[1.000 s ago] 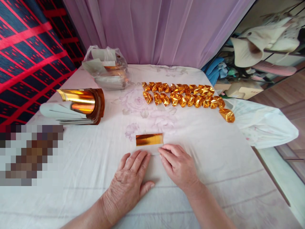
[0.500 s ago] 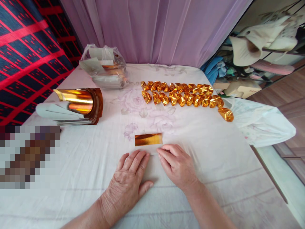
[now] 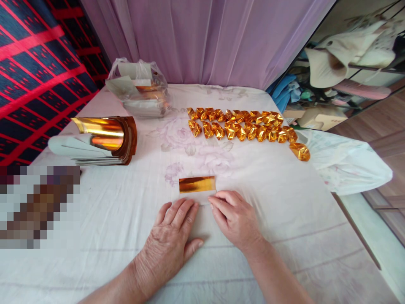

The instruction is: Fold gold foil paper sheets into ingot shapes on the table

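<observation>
A small sheet of gold foil paper (image 3: 196, 184) lies on the tablecloth in front of me. Its far strip shows gold, and the near strip is folded over with the whitish back up. My left hand (image 3: 175, 228) rests flat with fingers stretched out, the fingertips pressing on the near fold and the thumb apart. At the sheet's right near corner, the thumb and forefinger of my right hand (image 3: 236, 219) are pinched on the paper. Beyond the sheet, several folded gold foil pieces (image 3: 242, 131) stand in two rows.
A curled stack of gold foil sheets (image 3: 107, 133) stands at the left. Behind it is a clear plastic bag (image 3: 144, 95) with more sheets. A pale bag (image 3: 351, 162) hangs by the right table edge. Part of the left side is pixelated.
</observation>
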Tool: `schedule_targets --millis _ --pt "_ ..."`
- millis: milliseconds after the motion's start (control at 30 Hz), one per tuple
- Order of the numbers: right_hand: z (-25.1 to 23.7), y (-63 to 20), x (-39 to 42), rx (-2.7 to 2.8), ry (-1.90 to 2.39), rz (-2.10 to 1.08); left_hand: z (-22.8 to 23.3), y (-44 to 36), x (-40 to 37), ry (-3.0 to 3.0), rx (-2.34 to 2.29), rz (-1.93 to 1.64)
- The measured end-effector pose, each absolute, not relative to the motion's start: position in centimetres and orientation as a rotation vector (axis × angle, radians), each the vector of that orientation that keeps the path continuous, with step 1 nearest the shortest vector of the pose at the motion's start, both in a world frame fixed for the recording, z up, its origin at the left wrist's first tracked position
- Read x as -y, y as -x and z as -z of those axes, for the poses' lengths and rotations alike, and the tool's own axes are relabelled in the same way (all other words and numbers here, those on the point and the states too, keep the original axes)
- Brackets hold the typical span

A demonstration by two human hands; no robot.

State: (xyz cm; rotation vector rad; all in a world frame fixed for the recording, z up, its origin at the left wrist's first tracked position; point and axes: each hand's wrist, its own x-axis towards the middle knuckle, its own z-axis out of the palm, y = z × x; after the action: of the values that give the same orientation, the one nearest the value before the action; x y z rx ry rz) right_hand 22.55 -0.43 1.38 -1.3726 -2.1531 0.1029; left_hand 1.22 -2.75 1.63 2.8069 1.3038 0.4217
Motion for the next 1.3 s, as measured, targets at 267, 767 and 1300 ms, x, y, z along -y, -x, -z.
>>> schedule_targets --millis 267,767,1300 --pt "-1.33 -22.57 0.47 2.162 1.377 -0.113 -1.72 -1.26 2.69 -2.825 -1.310 -0.432" --pt "-1.55 -22.57 0.39 2.162 1.379 -0.112 -1.72 -1.24 2.68 -2.794 -1.306 -0.426" --pt "-1.41 -22.56 0.40 2.155 1.377 -0.110 -1.71 -1.16 2.71 -2.763 -1.303 -0.415"
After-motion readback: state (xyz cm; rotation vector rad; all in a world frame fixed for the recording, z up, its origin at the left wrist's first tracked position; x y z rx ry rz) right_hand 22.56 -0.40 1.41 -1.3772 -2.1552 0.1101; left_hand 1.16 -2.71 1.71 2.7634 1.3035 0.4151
